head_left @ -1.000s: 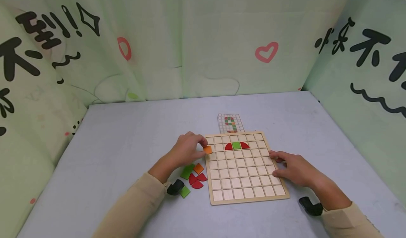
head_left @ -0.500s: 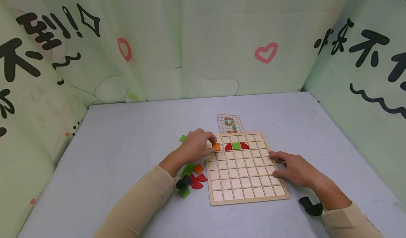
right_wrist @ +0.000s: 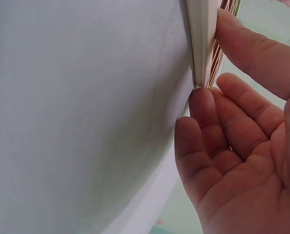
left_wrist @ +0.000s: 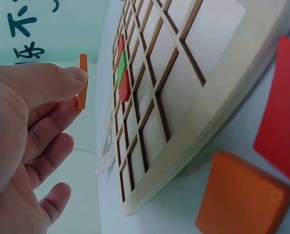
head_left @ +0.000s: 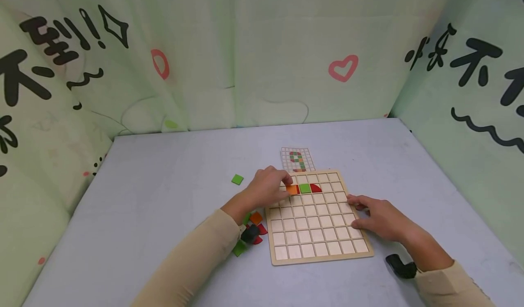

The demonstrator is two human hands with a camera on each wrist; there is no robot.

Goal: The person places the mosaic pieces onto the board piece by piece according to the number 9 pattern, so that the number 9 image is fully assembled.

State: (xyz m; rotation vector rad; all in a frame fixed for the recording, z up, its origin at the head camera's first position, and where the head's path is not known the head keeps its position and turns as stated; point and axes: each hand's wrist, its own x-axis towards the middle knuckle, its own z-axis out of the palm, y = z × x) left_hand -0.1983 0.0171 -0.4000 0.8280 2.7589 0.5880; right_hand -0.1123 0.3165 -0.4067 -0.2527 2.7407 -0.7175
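The left hand point(head_left: 268, 185) holds one orange tile point(head_left: 292, 189) in a narrow pinch between thumb and finger, the other fingers loosely bent. The tile is above the far left part of the gridded board point(head_left: 323, 258), apart from its surface. Since the earlier views it has travelled rightward from the left rim, and it now partly covers the left red piece point(left_wrist: 125, 89) in the head view. This is judged to be the positioning stage: the tile is over the grid but not yet seated or released. The tile presents a square face upward (no long axis is evident), lies roughly level, and has its edges nearly in line with the grid. The left wrist view shows it edge-on as a thin strip. To its right, a green square point(head_left: 304, 188) and a right red piece point(head_left: 315, 188) sit in the same row. The right hand point(head_left: 380, 216), digits apart, rests its fingertips against the board's right rim, its position unchanged. Beyond the far rim lies a pattern card point(head_left: 297, 156); a loose green tile point(head_left: 237, 179), now uncovered, lies farther left.
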